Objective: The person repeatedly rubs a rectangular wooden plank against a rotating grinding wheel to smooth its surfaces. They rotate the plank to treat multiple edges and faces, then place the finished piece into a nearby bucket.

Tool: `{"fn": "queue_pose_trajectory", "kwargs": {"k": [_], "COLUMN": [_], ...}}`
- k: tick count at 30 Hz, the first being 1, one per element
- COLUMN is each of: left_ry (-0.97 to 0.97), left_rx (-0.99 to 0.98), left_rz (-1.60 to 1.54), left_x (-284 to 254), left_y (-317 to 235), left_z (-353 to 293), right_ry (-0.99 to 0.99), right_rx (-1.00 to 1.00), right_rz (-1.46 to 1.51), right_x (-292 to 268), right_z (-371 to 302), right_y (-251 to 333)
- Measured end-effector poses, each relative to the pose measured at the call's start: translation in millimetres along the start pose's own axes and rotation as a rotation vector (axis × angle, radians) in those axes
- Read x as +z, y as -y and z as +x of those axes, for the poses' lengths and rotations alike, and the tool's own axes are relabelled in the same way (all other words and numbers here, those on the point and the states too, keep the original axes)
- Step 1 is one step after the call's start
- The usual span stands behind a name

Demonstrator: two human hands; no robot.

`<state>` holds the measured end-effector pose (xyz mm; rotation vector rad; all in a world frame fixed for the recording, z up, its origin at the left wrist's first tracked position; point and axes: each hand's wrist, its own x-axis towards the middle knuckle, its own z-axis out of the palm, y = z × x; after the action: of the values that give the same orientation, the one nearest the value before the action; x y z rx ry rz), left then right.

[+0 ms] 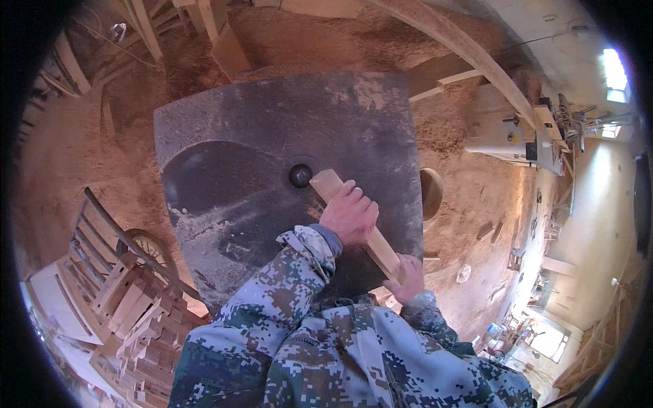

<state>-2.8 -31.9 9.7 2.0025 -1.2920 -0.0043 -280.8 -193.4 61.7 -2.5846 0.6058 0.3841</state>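
Note:
A pale wooden block [385, 254], long and squared, lies slantwise on a dark metal machine table [367, 129]. Its far end is close to a round dark spindle [300, 176] that sits in a ring-shaped opening of the tabletop. My left hand [349, 213] is closed over the block's far half, fingers bent across its top and side. Lower down, at the near end by the table's front edge, my right hand [406, 279] grips the same block. Whether the block touches the spindle I cannot tell.
Stacked wooden pieces [143, 326] fill a cart with a spoked wheel [146, 248] at the lower left. Boards lean beyond the table, and a large curved timber [469, 51] arches at the far right. Sawdust covers the floor [452, 204]. A workbench [496, 132] stands to the right.

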Motion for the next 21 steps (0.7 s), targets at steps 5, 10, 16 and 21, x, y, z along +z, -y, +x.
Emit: {"fn": "queue_pose_trajectory", "kwargs": {"k": [5, 10, 16, 21], "left_ry": [0.029, -0.119, -0.059, -0.079], "left_rx": [-0.015, 0.072, -0.012, -0.038], "left_rz": [-0.129, -0.067, -0.092, -0.088], "left_x": [13, 31, 19, 9], "left_y": [7, -2, 6, 11], "left_z": [13, 35, 6, 0], "right_ry": [-0.286, -0.392, -0.263, -0.227], "right_rx": [-0.021, 0.108, -0.006, -0.024], "right_rz": [0.063, -0.058, -0.030, 0.025], "right_x": [37, 34, 26, 22], "right_z": [13, 16, 22, 28], "right_y": [11, 8, 22, 35]}}
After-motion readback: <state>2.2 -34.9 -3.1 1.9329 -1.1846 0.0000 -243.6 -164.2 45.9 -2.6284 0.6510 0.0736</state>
